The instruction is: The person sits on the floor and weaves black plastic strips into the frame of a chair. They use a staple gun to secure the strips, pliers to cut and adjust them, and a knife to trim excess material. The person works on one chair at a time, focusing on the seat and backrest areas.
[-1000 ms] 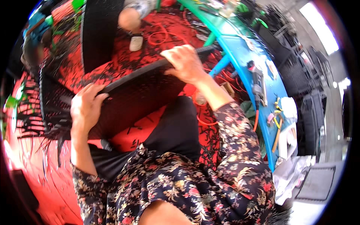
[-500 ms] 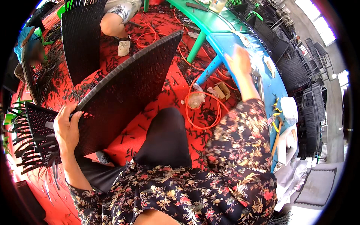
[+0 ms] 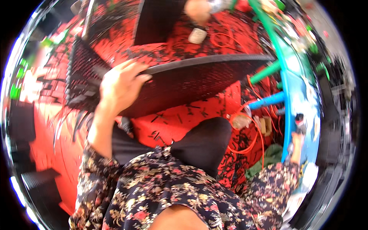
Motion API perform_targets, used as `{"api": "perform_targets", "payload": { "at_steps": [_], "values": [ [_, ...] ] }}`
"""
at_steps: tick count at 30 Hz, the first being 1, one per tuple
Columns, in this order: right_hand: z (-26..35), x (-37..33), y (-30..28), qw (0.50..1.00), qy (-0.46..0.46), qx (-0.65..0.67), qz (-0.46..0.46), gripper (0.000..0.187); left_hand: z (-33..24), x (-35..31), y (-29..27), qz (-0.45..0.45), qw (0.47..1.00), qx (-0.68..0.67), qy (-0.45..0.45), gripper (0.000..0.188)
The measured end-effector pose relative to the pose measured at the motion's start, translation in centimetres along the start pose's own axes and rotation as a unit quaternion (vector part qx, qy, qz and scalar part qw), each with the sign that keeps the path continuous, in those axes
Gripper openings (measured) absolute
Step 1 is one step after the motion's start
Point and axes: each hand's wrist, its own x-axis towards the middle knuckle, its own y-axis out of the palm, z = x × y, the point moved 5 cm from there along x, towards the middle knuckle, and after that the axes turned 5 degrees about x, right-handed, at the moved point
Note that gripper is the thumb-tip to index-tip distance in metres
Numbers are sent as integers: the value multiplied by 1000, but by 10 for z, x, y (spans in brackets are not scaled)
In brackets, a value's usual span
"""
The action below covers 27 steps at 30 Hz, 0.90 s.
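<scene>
A black woven panel (image 3: 199, 84) with a thick rounded rim stands tilted across my lap. My left hand (image 3: 122, 86) grips its left end, fingers curled over the rim and thumb on the near side. At the right, over the blue table (image 3: 285, 115), my right hand (image 3: 297, 138) is closed around a dark tool (image 3: 299, 119) with a red part. Motion blur hides the tool's exact kind. Beyond my left hand is a smaller black woven piece (image 3: 86, 71) with loose strips at its lower side.
Black strip scraps litter the red floor (image 3: 180, 117). An orange hose (image 3: 251, 150) loops beside a small cardboard box (image 3: 266, 126) near the blue table leg (image 3: 266, 100). A green table (image 3: 268, 23) adjoins the blue one. Across from me, another person's leg (image 3: 197, 13) shows beside a black panel (image 3: 157, 23).
My view has swung left. My right hand, empty over the blue table before, now holds the dark tool nearer my right side. My left hand still grips the panel, which lies more crosswise.
</scene>
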Motion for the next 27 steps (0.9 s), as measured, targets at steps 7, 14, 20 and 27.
{"api": "perform_targets", "payload": {
  "at_steps": [7,14,20,27],
  "values": [
    [124,-145,-42,949,-176,251,77,46,11,-4,26,-57,997,-14,44,22],
    [261,-292,-111,778,-302,488,255,38,-3,7,52,-32,996,-53,59,21],
    [330,-383,-136,672,-326,531,400,16,-17,2,63,-17,997,-66,33,17],
    [344,-409,-125,651,-342,491,468,17,-36,-3,77,-48,994,-94,23,15]
  ]
}}
